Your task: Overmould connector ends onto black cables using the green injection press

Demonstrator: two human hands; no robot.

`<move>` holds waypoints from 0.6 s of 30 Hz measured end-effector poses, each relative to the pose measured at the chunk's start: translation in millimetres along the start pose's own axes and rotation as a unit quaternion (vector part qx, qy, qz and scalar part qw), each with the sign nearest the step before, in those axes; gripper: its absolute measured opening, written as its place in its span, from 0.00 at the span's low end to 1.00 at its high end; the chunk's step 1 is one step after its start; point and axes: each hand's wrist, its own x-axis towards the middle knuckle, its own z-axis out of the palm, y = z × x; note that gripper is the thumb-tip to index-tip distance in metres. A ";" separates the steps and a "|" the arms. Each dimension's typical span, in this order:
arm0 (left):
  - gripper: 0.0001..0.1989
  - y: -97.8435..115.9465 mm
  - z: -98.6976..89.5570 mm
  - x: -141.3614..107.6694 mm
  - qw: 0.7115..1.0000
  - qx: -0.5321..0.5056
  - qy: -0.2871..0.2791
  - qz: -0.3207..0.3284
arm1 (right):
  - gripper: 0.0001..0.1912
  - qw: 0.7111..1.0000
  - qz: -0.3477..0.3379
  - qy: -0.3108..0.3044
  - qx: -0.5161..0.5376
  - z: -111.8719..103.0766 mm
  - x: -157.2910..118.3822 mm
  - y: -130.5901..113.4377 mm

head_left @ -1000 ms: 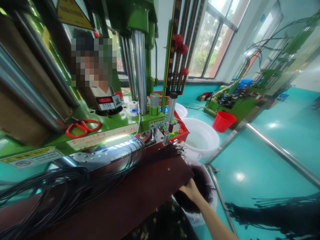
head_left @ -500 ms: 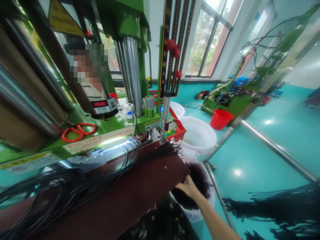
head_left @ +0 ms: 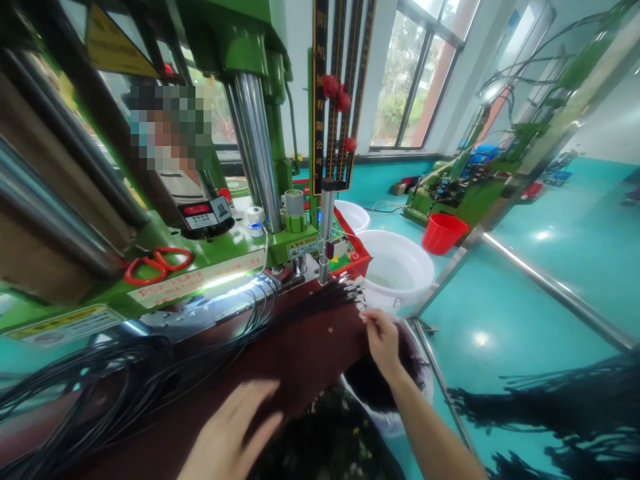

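A bundle of black cables [head_left: 305,303] lies along the dark red board [head_left: 320,347], its metal-tipped ends at the board's right end. My right hand [head_left: 384,340] is beside those tips, thumb and fingers pinched together; what they hold, if anything, is too small to name. Over the board's front edge is my left hand [head_left: 235,427], slightly blurred, its thumb and fingers apart and nothing between them. Looped black cables [head_left: 115,380] lie on the left part of the board.
Behind the board stands a green machine [head_left: 280,247] with red-handled scissors [head_left: 157,265] on its ledge. White tubs [head_left: 400,267] and a red bucket [head_left: 444,233] stand on the floor. A metal rail [head_left: 555,287] and hanging black cables [head_left: 550,407] are at right.
My left hand has come into view over the board's front edge. My right hand has moved up from the board's corner to the cable tips, its fingers now pinched.
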 end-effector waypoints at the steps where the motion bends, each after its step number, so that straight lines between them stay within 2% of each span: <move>1: 0.19 3.3 11.8 25.9 0.995 0.054 0.014 0.083 | 0.11 1.000 -0.012 -0.007 0.017 7.4 -0.1 -7.3; 3: 0.22 8.4 31.4 73.4 0.962 0.192 0.059 0.184 | 0.12 0.999 -0.016 -0.020 0.042 20.1 -1.6 -16.5; 5: 0.21 11.8 42.6 109.1 0.925 0.313 0.083 0.200 | 0.14 0.998 -0.005 -0.031 0.051 28.1 -3.5 -18.6; 7: 0.18 14.4 45.3 130.7 0.899 0.390 0.081 0.183 | 0.14 0.998 0.011 -0.038 0.057 30.9 -4.5 -16.8; 10: 0.13 19.2 40.6 143.4 0.876 0.442 0.028 0.191 | 0.14 0.996 0.039 -0.047 0.068 29.7 -4.3 -14.3; 13: 0.14 26.4 35.6 144.7 0.863 0.455 -0.011 0.219 | 0.15 0.993 0.061 -0.064 0.079 27.7 -3.9 -15.3; 16: 0.18 32.4 31.7 143.4 0.862 0.450 -0.004 0.232 | 0.16 0.990 0.068 -0.080 0.091 26.8 -4.8 -16.5; 18: 0.15 33.5 27.2 143.1 0.878 0.418 0.015 0.231 | 0.16 0.989 0.065 -0.086 0.099 26.5 -5.6 -16.7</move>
